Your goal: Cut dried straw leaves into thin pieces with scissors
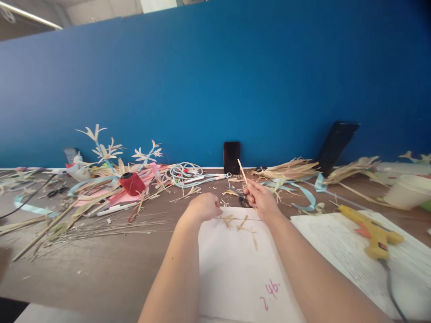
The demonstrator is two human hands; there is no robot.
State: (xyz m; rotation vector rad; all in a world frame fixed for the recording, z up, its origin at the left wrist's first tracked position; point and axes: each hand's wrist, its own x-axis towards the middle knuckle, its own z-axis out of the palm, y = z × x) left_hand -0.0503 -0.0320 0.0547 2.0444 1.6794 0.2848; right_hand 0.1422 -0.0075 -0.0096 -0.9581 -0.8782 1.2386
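Note:
My right hand (pixel 261 197) is closed on a thin pale straw strip (pixel 241 169) that points up and away. Dark-handled scissors (pixel 243 200) are right beside its fingers; whether the hand touches them I cannot tell. My left hand (pixel 205 206) is curled shut over the far left edge of a white sheet (pixel 235 269), its fingertips mostly hidden. Small cut straw pieces (pixel 241 223) lie on the sheet between my hands. Pink handwriting marks its near part.
A yellow glue gun (pixel 372 229) rests on printed paper at right. Left are a red spool (pixel 132 184), thin stems (pixel 117 229) and straw flowers (pixel 107 150). A black phone (pixel 232 157) leans against the blue partition (pixel 215 89). Dried husks (pixel 289 169) and a white cup (pixel 409 192) stand right.

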